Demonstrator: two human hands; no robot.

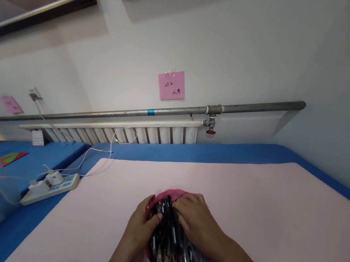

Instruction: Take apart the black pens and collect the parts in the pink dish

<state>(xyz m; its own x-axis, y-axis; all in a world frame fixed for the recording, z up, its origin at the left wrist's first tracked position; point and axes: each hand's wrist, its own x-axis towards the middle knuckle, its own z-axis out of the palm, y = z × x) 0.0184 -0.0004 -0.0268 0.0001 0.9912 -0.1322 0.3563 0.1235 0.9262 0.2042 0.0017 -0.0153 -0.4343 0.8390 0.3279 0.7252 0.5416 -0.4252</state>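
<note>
A pink basket (151, 258) full of pens (172, 235) stands at the near middle of the pink sheet. The pens are mostly black or clear and lie close together. At its left side, my left hand (140, 223) grips the rim, with the thumb over the pens and a finger along the edge. From the right, my right hand (198, 222) reaches over the rim with bent fingers closed on the pens. Its fingertips are partly hidden, so exactly which pens they hold does not show.
The pink sheet (266, 215) covers a blue tabletop (198, 150). On the left lies a power strip (58, 186) with plugged-in adapters and white cables. Behind the table are a white radiator (152, 134), a metal pipe (258, 107) and a pink note (171, 85) on the wall.
</note>
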